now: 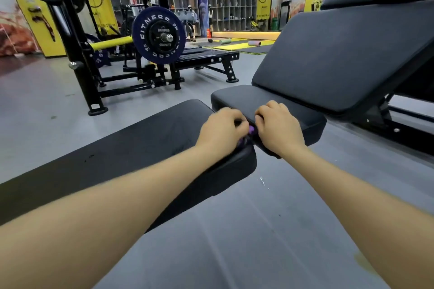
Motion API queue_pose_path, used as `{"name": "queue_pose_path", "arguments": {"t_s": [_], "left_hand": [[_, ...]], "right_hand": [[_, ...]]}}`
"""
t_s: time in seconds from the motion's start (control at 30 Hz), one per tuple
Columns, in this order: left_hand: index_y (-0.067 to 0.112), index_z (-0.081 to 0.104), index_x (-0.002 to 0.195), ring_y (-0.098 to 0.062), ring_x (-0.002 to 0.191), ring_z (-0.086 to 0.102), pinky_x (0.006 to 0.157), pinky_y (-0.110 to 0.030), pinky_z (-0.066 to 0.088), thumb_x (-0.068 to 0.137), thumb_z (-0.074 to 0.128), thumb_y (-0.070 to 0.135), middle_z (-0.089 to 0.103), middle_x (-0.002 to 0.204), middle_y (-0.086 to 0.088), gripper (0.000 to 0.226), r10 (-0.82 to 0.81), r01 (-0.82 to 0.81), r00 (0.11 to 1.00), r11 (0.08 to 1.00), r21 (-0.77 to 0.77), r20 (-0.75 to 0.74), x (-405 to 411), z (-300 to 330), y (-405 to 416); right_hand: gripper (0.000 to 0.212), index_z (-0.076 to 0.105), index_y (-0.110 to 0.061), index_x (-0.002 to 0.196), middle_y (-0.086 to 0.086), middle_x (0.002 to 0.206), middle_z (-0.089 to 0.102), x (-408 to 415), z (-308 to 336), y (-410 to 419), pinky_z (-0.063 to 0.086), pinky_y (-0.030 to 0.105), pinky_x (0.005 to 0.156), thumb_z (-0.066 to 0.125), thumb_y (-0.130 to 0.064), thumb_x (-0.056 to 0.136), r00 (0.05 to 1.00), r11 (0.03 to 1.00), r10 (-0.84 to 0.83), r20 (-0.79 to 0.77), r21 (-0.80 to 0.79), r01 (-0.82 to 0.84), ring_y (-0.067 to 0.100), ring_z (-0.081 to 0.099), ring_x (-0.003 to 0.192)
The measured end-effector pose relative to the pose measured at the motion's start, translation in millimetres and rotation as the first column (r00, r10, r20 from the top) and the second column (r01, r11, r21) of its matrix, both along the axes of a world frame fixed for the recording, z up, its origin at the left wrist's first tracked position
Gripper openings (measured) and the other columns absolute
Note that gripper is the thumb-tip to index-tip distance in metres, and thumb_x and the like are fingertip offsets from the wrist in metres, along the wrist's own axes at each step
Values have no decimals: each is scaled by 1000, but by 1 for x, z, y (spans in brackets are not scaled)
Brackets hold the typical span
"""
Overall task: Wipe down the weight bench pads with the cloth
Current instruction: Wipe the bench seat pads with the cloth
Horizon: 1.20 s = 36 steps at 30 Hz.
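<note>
A purple cloth (250, 129) shows only as a small patch between my two hands, in the gap between two black bench pads. My left hand (222, 130) lies over the end of the long flat pad (131, 148) with its fingers curled round the cloth. My right hand (277, 124) rests on the near edge of the small seat pad (237, 96), fingers curled down at the gap beside the cloth; whether it holds the cloth is hidden. Behind the seat rises the inclined back pad (340, 54). Most of the cloth is hidden under my hands.
Grey rubber floor (258, 230) lies below and around the benches. A black rack with a blue weight plate (156, 35) and another flat bench (206, 56) stand to the far left. The black bench frame (404, 129) runs along the right. Yellow mats and lockers are far back.
</note>
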State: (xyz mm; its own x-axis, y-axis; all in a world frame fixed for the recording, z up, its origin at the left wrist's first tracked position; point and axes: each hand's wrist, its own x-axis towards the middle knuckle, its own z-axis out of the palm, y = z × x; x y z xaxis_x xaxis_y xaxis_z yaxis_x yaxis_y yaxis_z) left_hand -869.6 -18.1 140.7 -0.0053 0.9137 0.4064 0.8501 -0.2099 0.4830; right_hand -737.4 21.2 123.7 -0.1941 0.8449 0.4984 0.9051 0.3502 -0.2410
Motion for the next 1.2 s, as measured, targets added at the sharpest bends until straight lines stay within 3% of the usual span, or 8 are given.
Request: {"name": "queue_pose_path", "arguments": {"t_s": [0.13,0.43,0.67,0.97,1.2], "left_hand": [[12,64,100,-28,99,54,71,-31,35,91,47,26,57,109,-8,23,160,-164,985,984,-68,-68,5,3,21],[18,63,97,-18,96,54,83,-37,45,91,50,30,57,103,1,18,-32,33,999,997,63,-15,-3,-10,-43],[10,64,107,-31,103,53,75,-32,38,94,45,26,57,113,-12,28,213,-216,975,975,-56,-57,-18,0,26],[18,63,103,-19,96,54,85,-34,44,93,49,30,56,105,0,21,-1,2,999,1000,15,-34,-38,-14,-38],[12,63,105,-32,103,53,75,-33,39,93,46,25,56,112,-12,25,279,-281,960,959,-37,-34,-64,-9,34]], "right_hand": [[31,59,-8,110,9,116,52,2,3,-3,41,38,77,35,-24,99,1000,999,17,-4,-36,-18,29,44,110],[30,60,-7,107,9,112,52,2,0,1,33,33,69,36,-23,99,1000,1000,18,-17,-11,-18,28,45,108],[32,60,-7,109,8,114,52,3,0,-1,37,35,73,35,-24,100,1000,999,24,-8,-21,-24,27,44,108],[29,59,-8,111,8,116,50,3,5,2,39,36,74,37,-25,99,999,995,38,-6,-88,-38,26,43,109],[26,57,-7,110,8,116,49,0,8,-1,43,38,75,37,-21,99,1000,992,21,-5,-121,-22,27,41,109]]}}
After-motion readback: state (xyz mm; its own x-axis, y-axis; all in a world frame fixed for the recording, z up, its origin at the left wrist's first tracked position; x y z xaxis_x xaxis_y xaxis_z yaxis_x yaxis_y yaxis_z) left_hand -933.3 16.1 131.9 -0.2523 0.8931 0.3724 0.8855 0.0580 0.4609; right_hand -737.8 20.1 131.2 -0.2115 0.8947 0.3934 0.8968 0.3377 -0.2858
